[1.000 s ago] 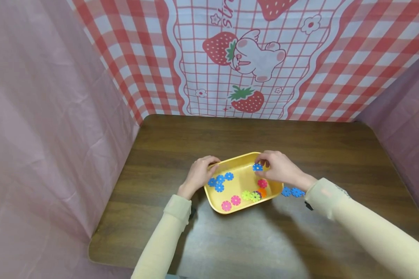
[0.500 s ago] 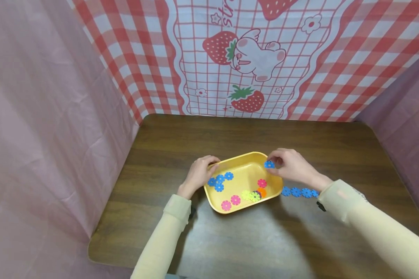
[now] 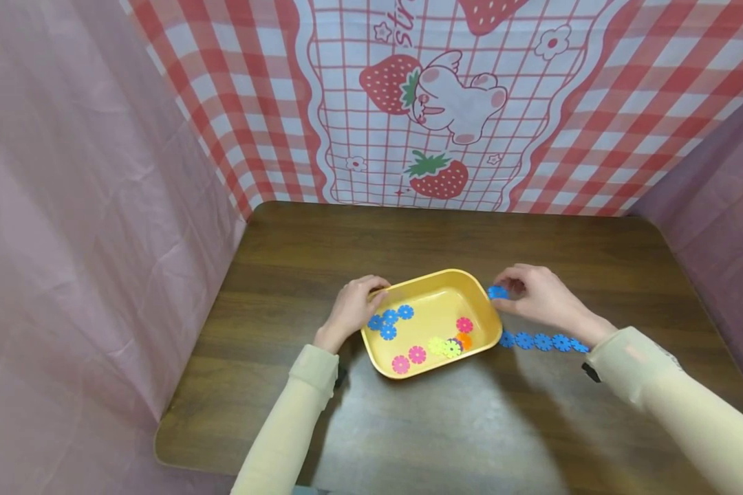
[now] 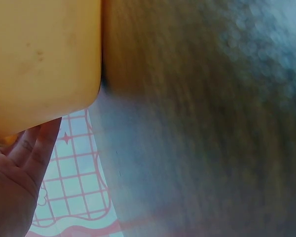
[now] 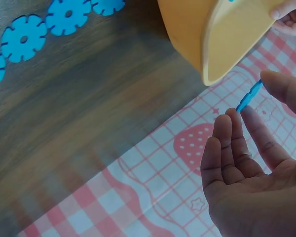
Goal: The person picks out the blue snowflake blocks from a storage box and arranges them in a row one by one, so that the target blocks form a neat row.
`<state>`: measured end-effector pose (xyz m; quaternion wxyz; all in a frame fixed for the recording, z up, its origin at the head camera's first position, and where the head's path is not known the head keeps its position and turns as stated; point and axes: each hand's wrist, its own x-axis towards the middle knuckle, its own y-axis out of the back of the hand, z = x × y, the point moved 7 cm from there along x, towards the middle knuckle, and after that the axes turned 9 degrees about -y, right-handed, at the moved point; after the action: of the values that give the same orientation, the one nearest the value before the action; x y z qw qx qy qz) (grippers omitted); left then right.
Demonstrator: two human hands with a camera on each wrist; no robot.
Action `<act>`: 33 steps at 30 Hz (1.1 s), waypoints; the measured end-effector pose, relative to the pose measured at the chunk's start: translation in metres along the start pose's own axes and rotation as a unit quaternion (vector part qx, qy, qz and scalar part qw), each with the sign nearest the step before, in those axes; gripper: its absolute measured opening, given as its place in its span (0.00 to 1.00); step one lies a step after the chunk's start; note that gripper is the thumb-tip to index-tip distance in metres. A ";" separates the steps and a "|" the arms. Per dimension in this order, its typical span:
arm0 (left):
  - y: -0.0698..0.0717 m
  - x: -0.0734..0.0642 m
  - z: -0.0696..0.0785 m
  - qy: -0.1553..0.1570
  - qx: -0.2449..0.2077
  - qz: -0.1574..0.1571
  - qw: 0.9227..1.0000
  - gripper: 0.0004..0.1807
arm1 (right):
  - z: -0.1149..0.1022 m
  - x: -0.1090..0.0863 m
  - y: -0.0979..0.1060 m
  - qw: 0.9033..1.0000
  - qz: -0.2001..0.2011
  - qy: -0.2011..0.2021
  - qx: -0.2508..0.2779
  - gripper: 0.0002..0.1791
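Just right of the yellow tray (image 3: 436,311): right hand (image 3: 543,295) pinches a blue notched disc (image 3: 497,293) | left hand (image 3: 349,308) grips the tray's far-left corner | wooden table (image 3: 322,240): row of flat blue discs (image 3: 543,342) running right from the tray | inside tray: loose discs (image 3: 417,355), blue, pink, yellow-green and orange

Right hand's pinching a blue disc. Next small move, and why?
I'd carry the right hand toward the row of matching discs on the table and lower its blue disc in line. That disc is clear of the tray, its color matches the row, and the left hand holds the tray's opposite end.
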<state>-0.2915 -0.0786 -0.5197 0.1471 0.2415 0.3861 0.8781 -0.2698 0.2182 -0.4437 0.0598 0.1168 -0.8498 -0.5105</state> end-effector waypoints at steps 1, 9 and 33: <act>0.000 0.000 0.000 0.000 0.000 0.000 1.000 0.09 | 0.001 -0.001 0.001 1.000 0.002 0.001 -0.001 0.18; 0.000 0.000 0.000 0.000 0.000 0.003 1.000 0.08 | 0.010 -0.006 0.009 1.000 0.016 0.001 -0.001 0.18; 0.000 0.000 0.000 -0.001 0.000 0.000 1.000 0.09 | 0.045 -0.026 0.029 0.999 0.048 -0.005 -0.020 0.17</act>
<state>-0.2917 -0.0785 -0.5190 0.1470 0.2424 0.3860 0.8778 -0.2584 0.2761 -0.4386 0.0828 0.0719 -0.8446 -0.5240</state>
